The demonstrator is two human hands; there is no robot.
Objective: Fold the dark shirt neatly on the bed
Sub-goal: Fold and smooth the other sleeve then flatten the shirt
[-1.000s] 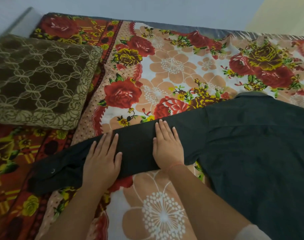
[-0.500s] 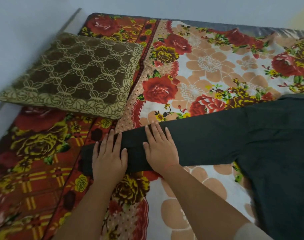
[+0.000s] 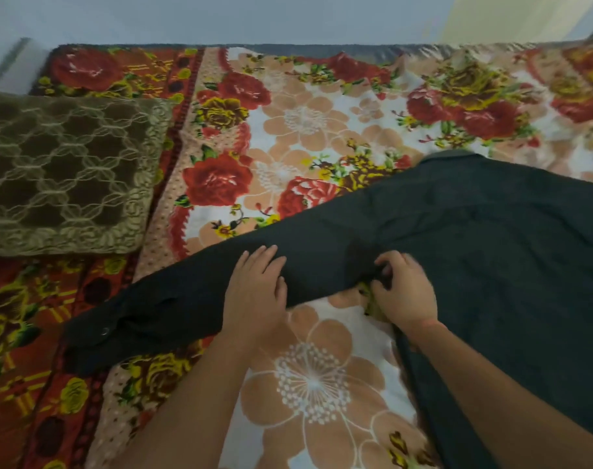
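The dark shirt (image 3: pixel 491 252) lies flat on the floral bed cover (image 3: pixel 308 130), body at the right, collar toward the far side. Its long sleeve (image 3: pixel 187 296) stretches out to the left, cuff with a button at the far left end. My left hand (image 3: pixel 256 292) rests flat on the middle of the sleeve, fingers together, palm down. My right hand (image 3: pixel 403 292) is at the armpit where sleeve meets body, fingers curled and pinching the dark fabric at its lower edge.
A brown patterned pillow (image 3: pixel 65 170) lies at the left on the bed, just beyond the sleeve's cuff. A pale wall runs along the far edge of the bed. Open floral cover lies beyond the shirt and in front between my arms.
My right hand has slid right along the sleeve to the armpit and closed on the fabric. My left hand also moved right along the sleeve. The view has swung back toward the right.
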